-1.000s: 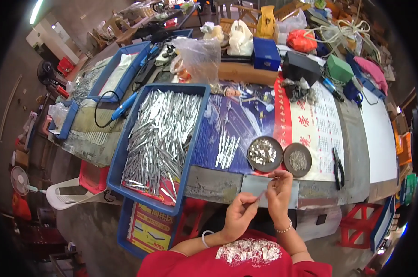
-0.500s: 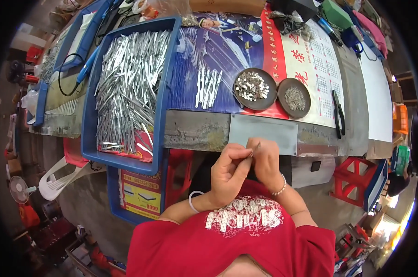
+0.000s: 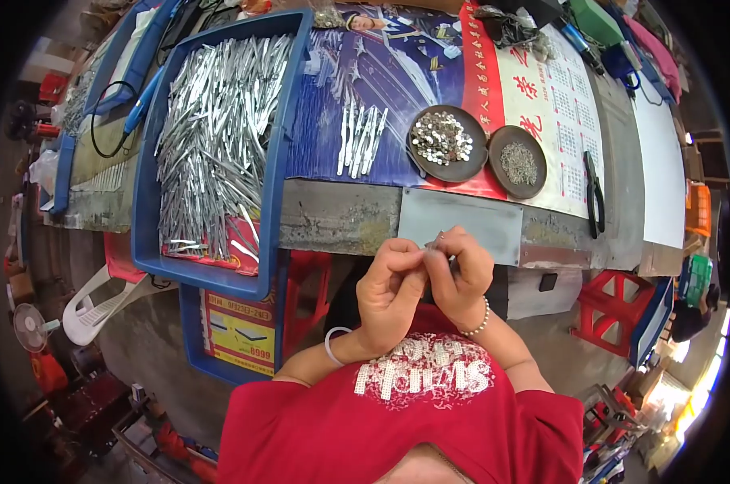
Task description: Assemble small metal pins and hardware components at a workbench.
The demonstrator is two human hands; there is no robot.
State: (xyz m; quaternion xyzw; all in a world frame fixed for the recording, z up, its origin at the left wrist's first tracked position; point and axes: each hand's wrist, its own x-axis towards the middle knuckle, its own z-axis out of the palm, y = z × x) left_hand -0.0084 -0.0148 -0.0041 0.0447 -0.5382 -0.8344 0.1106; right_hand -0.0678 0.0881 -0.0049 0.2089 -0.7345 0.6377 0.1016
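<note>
Near the pale-grey rectangular plate point(image 3: 461, 214), the person's bare left hand point(image 3: 387, 292) and bare right hand point(image 3: 461, 281), blurred earlier, now meet, fingertips pinched close; what they hold is unclear.

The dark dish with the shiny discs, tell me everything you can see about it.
The dish is round, shallow and dark grey-brown, with a raised rim; whether it is metal or plastic is unclear. Small flat silvery discs are heaped inside. It sits upright on the printed sheet, across its blue and red parts. A second dish sits close on its right; whether the rims touch is hard to tell. The left hand and right hand are clear of it.
</note>
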